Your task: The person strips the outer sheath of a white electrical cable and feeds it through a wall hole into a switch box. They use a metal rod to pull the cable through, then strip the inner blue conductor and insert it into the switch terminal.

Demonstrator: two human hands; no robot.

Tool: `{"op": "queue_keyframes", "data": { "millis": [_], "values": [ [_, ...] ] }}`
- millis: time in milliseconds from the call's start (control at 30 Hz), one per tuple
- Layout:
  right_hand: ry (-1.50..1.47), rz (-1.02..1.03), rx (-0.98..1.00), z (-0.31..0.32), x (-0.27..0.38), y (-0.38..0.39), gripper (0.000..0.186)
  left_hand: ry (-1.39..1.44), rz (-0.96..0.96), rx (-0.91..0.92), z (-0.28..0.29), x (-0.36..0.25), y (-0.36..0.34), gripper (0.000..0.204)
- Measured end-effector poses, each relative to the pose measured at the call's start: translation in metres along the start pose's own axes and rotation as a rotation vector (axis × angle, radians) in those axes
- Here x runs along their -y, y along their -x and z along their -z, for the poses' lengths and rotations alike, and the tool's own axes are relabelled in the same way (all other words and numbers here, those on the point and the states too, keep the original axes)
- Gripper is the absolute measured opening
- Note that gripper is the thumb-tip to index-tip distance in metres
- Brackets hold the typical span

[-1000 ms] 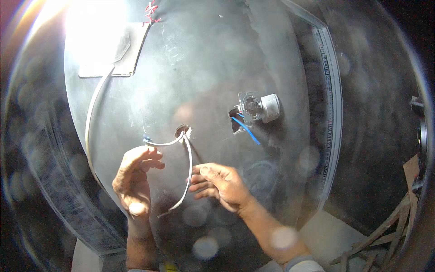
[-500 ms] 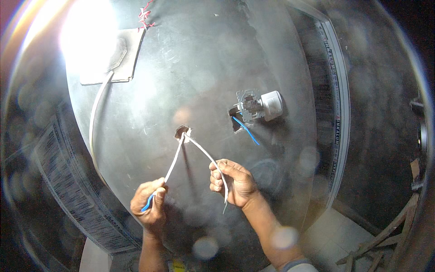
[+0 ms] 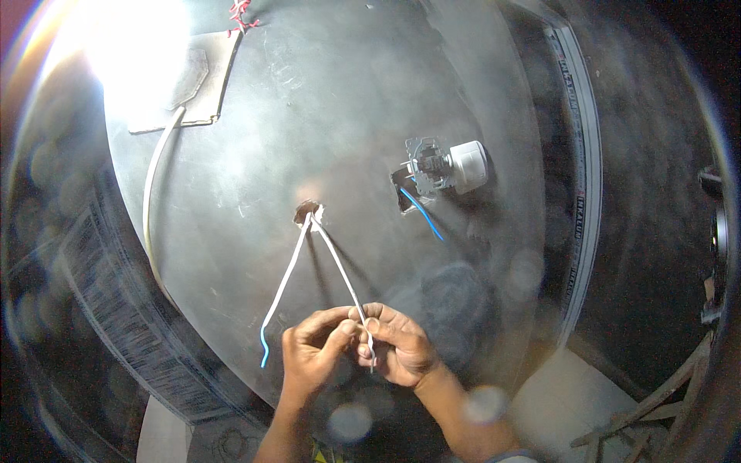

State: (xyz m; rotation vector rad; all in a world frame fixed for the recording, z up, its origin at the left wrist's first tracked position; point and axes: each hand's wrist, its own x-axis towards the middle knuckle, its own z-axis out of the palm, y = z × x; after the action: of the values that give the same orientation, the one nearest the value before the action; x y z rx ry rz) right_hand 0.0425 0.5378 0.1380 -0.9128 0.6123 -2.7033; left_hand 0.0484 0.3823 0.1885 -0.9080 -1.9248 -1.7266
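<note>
Two white electrical cables come out of a round hole (image 3: 303, 209) in the dark wall and spread downward. My right hand (image 3: 400, 347) pinches the right-hand cable (image 3: 340, 263) near its lower end, and the thin tip shows below the fingers. My left hand (image 3: 310, 349) meets it from the other side, thumb and forefinger closed on the same cable; the exact contact is partly hidden by the fingers. To the left of my left hand, the other cable (image 3: 286, 278) hangs loose, with a blue end (image 3: 264, 347).
Up to the right, a socket mechanism with a white plug-like piece (image 3: 468, 166) juts from a square wall opening, a blue wire (image 3: 423, 214) beside it. A bright lamp glares at upper left, near a square plate (image 3: 202, 104) with a cable (image 3: 150, 208). A metal frame (image 3: 583, 193) stands right.
My left hand has let go of the blue-ended cable and moved right to the other cable. My right hand has dropped slightly, still holding its cable. The view has shifted a little.
</note>
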Motion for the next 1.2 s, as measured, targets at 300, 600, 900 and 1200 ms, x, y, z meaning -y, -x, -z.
{"op": "queue_keyframes", "data": {
  "millis": [300,600,900,1200],
  "values": [
    [0.365,0.016,-0.052,-0.003,0.004,0.036,0.02,-0.063,-0.02,0.127,-0.016,-0.002,-0.004,0.009],
    [0.533,0.143,-0.243,-0.021,0.039,0.052,0.013,-0.296,-0.07,-0.164,0.008,0.015,-0.001,0.012],
    [0.839,0.543,-0.358,-0.04,0.093,0.043,0.016,-0.451,-0.221,-0.493,0.073,-0.005,0.028,0.016],
    [0.938,0.361,-0.21,-0.031,0.069,0.048,0.013,0.164,0.175,-0.202,0.029,-0.026,-0.025,0.03]
  ]
}}
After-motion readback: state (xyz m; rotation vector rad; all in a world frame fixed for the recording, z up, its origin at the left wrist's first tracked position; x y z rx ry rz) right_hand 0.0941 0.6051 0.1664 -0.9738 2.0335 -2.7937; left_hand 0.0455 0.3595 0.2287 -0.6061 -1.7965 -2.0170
